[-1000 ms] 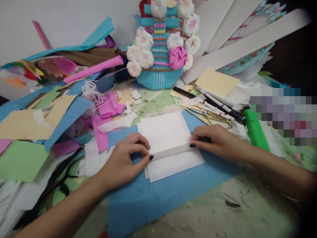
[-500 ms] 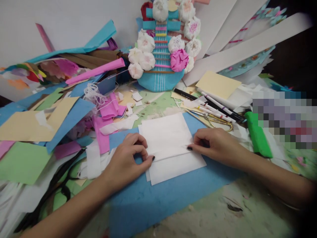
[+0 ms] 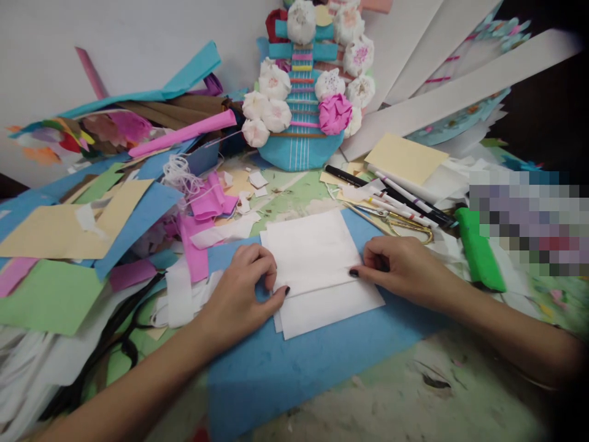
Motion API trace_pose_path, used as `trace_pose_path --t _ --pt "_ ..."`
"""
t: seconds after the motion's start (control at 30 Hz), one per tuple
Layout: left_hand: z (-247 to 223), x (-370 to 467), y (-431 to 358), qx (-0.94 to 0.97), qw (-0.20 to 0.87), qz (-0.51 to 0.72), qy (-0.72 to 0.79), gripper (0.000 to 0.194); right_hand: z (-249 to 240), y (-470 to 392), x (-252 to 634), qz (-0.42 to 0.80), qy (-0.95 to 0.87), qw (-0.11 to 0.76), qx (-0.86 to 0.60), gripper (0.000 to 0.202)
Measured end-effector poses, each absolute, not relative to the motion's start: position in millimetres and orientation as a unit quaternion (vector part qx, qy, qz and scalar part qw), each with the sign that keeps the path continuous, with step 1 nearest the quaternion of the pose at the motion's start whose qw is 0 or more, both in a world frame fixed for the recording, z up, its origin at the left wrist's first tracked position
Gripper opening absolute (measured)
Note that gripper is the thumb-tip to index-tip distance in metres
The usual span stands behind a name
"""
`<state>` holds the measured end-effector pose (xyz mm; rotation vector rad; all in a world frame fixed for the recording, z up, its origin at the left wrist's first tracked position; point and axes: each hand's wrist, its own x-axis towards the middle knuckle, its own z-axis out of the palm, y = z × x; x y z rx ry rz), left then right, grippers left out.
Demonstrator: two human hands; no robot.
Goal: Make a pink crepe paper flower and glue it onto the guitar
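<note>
A white sheet of paper point(image 3: 313, 252), with a fold running across its lower part, lies on a blue sheet point(image 3: 322, 380) in front of me. More white paper shows beneath the fold's edge. At the left end of the fold, my left hand point(image 3: 251, 276) has its curled fingers and thumb closed on the paper's edge. My right hand point(image 3: 396, 264) pinches the opposite end, thumb on top and fingertips partly hidden.
Behind the paper stands a blue paper guitar point(image 3: 299, 150) with white and pink paper flowers. Gold-handled scissors point(image 3: 409, 227), pens point(image 3: 391, 196) and a green object point(image 3: 481, 252) lie to the right. Coloured scraps, white string point(image 3: 181, 175) and black-handled scissors point(image 3: 131, 344) crowd the left.
The view has shifted slightly. Both hands keep their places at the fold's ends, and the paper beside my right thumb looks a little flatter.
</note>
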<state>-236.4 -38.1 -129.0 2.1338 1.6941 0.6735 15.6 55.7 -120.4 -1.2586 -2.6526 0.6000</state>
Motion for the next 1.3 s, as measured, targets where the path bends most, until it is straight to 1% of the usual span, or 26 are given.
trace_pose_path --t 0.07,0.1,0.2,0.23,0.3,0.37,0.4,0.5,0.67,0.8,0.93,1.1,1.3 --pt "-129.8 -234.7 -40.4 0.776 0.141 0.234 0.569 0.008 -122.9 56.2 16.2 0.191 -0.887 0.089 -0.411 0.022" --pt "-130.9 -234.1 -41.9 0.794 0.122 0.228 0.55 0.007 -124.6 56.3 16.5 0.184 -0.892 0.104 -0.399 0.02" --pt "-136.1 -232.2 -47.2 0.849 0.048 0.19 0.49 0.037 -129.7 54.7 16.6 0.148 -0.919 0.168 -0.324 0.006" --pt "-137.8 -231.5 -48.8 0.861 0.025 0.176 0.477 0.043 -130.8 53.4 16.3 0.126 -0.93 0.189 -0.29 0.003" --pt "-140.0 -229.9 -51.1 0.873 -0.012 0.154 0.462 0.045 -131.5 49.7 15.1 0.073 -0.95 0.212 -0.219 0.017" --pt "-140.5 -228.3 -52.1 0.879 -0.034 0.142 0.454 0.042 -130.1 45.0 13.4 0.031 -0.969 0.194 -0.152 0.029" --pt "-140.4 -227.7 -52.3 0.881 -0.041 0.138 0.45 0.04 -128.9 42.7 12.5 0.02 -0.977 0.173 -0.124 0.032" --pt "-140.0 -227.5 -52.2 0.885 -0.05 0.138 0.441 0.037 -125.8 38.1 10.4 0.009 -0.988 0.128 -0.08 0.03" --pt "-139.4 -230.2 -51.6 0.887 -0.046 0.156 0.433 0.037 -127.5 39.3 10.0 0.023 -0.985 0.146 -0.093 0.028" --pt "-135.4 -230.4 -51.1 0.882 -0.049 0.177 0.433 0.025 -128.8 43.7 12.8 0.044 -0.977 0.171 -0.118 0.026" --pt "-131.6 -229.8 -51.2 0.878 -0.047 0.203 0.432 0.017 -126.4 49.9 18.5 0.053 -0.974 0.175 -0.133 0.024" --pt "-129.9 -232.5 -52.7 0.876 -0.04 0.215 0.429 0.016 -120.5 57.2 25.5 0.053 -0.978 0.152 -0.134 0.025" --pt "-125.3 -238.0 -51.0 0.895 -0.04 0.204 0.396 0.015 -114.3 64.5 33.4 0.029 -0.99 0.077 -0.112 0.028"
